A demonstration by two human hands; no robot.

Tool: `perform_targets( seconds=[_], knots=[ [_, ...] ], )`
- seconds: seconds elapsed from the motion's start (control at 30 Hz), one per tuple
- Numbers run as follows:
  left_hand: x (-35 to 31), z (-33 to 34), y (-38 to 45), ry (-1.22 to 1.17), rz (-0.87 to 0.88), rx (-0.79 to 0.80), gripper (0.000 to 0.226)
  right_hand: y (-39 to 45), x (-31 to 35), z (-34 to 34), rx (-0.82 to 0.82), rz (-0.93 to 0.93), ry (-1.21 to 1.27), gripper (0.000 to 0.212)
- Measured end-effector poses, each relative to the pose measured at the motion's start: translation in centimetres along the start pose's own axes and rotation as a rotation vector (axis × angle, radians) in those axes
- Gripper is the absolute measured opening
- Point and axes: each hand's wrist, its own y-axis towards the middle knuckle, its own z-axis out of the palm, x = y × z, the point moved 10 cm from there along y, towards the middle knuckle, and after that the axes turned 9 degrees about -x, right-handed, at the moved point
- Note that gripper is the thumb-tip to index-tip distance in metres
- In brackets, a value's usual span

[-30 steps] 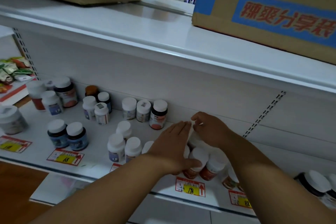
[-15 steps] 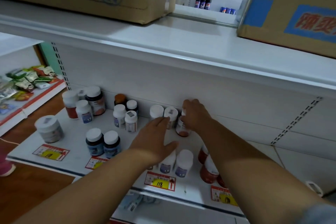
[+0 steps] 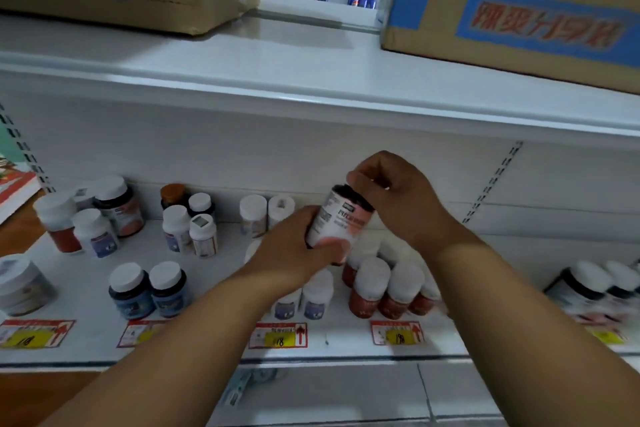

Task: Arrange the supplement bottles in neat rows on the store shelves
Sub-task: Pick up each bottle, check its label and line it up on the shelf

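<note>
Head view, white shelf (image 3: 86, 274), both hands' grip closed round one bottle (image 3: 337, 222) (tilted).

Dim, bluish light; soft motion blur throughout, wide-angle bending at the edges.

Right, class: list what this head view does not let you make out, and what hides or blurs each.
- Held bottle: cap hidden under right hand; label print blurred.
- Bottles behind left hand: partly covered.
- Far-right bottles: motion-blurred, cut by edge.
- Price tags: small print unreadable.
</note>
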Motion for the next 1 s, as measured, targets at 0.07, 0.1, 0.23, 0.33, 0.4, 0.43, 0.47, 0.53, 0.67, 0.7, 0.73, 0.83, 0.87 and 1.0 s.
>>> perform_targets(
  seconds=[0.07, 0.1, 0.23, 0.33, 0.4, 0.43, 0.47, 0.53, 0.67, 0.7, 0.73, 0.83, 0.87, 1.0],
  knots=[
    [-1.9, 2.9, -0.7, -0.101, 0.010, 0.064, 0.038, -1.0, -0.8, -2.9, -0.030, 0.065, -0.005, 0.023],
    [-2.8, 4.2, -1.1, -0.141, 0.013, 0.084, 0.039, -1.6, -1.3, -4.3, -0.036, 0.100, -0.013, 0.026],
    [-6.1, 9.2, -2.5, -0.226, 0.018, 0.122, 0.043, -4.5, -3.8, -10.1, -0.103, 0.207, 0.110, 0.032],
    [-8.2, 14.0, -3.1, -0.253, 0.016, 0.153, 0.039, -6.5, -6.4, -14.7, -0.157, 0.239, 0.197, 0.022],
    [-9.7, 17.9, -3.5, -0.261, 0.021, 0.176, 0.041, -7.5, -8.7, -18.1, -0.174, 0.245, 0.198, 0.013],
    [-10.6, 19.9, -3.6, -0.256, 0.033, 0.180, 0.042, -7.9, -9.9, -19.8, -0.181, 0.246, 0.197, 0.009],
    [-11.6, 22.0, -3.7, -0.250, 0.054, 0.183, 0.043, -8.3, -11.2, -21.6, -0.186, 0.243, 0.192, 0.008],
    [-13.4, 26.1, -3.7, -0.282, 0.080, 0.180, 0.048, -8.6, -13.8, -25.2, -0.189, 0.242, 0.174, 0.011],
    [-15.7, 32.1, -3.5, -0.158, 0.144, -0.045, 0.060, -7.5, -17.9, -33.2, -0.243, 0.178, 0.037, 0.018],
    [-16.4, 32.8, -3.6, -0.083, 0.197, -0.140, 0.059, -7.0, -18.6, -35.0, -0.268, 0.147, -0.005, 0.018],
    [-17.4, 33.6, -3.8, -0.014, 0.269, -0.212, 0.054, -6.3, -19.1, -36.5, -0.285, 0.111, -0.037, 0.017],
    [-20.4, 37.3, -4.1, 0.178, 0.491, -0.220, 0.040, -4.0, -20.8, -38.4, -0.242, 0.038, -0.139, 0.020],
    [-20.9, 38.6, -3.9, 0.219, 0.538, -0.188, 0.037, -3.2, -21.6, -38.4, -0.211, 0.035, -0.176, 0.022],
    [-22.0, 42.3, -2.5, 0.341, 0.704, -0.158, 0.036, -0.6, -24.5, -37.6, -0.093, 0.010, -0.224, 0.027]
  ],
)
